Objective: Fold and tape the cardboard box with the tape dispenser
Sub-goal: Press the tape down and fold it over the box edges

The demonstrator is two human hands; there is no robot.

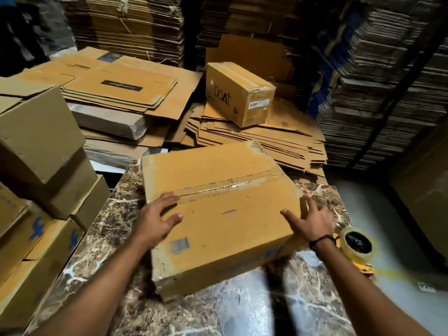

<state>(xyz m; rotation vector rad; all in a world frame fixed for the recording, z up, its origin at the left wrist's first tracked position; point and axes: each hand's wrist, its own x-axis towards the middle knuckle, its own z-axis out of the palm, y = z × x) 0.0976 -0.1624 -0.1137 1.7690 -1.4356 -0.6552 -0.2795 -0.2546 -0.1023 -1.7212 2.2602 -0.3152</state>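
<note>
A brown cardboard box (pixel 218 214) lies closed on the marble table (pixel 242 309), with clear tape running along its centre seam. My left hand (pixel 157 219) rests flat on the box's top near the left end of the seam, fingers spread. My right hand (pixel 310 221) touches the box's right edge with fingers apart, thumb on the top face. The tape dispenser (pixel 358 246), yellow with a roll of clear tape, sits on the table just right of my right wrist. Neither hand holds it.
Assembled boxes (pixel 41 151) are stacked at the left of the table. Flattened cardboard (pixel 254 139) piles up behind, with a small sealed box marked "boat" (pixel 238 93) on top. Tall stacks of flat cartons (pixel 388 81) line the back and right.
</note>
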